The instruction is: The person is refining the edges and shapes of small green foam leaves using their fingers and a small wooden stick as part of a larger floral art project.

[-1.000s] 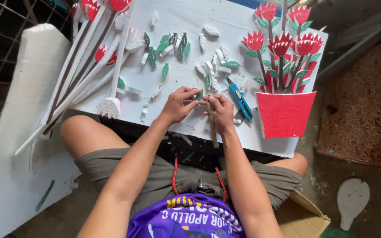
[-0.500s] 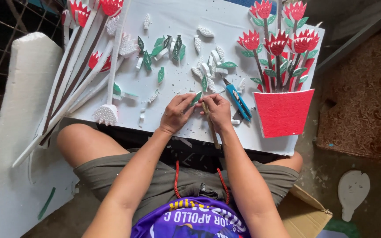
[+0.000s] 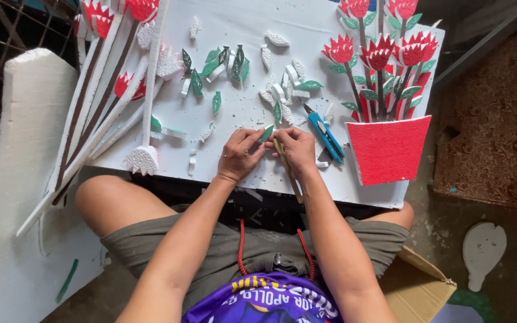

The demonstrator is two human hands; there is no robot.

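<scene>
White foam board serves as our worktop, resting across our lap above a dusty concrete floor, with a tall white foam slab leaning off its left edge.

Our left hand and right hand meet near the middle of the worktop's near edge. The left hand's grip is closed on a small green-painted foam leaf, pinched between thumb and fingertips so that its tip points up and away from us. The right hand's grip is closed around a thin wooden-handled brush, whose handle runs back toward us past the wrist; its front end sits right at the leaf, though we cannot tell whether it touches.

Just to the right of our right hand lies a blue utility knife, slanted on the worktop. Beyond it, at the right edge, stands out a flat red foam flowerpot with red foam tulips and green leaves rising from it toward the far right corner. Scattered white and green foam leaf cut-outs lie across the middle and far part of the worktop. Along the left edge, long white foam stems with red flower heads lie in a slanted bundle, reaching over the near left corner.

A cardboard box corner shows by our right thigh.
</scene>
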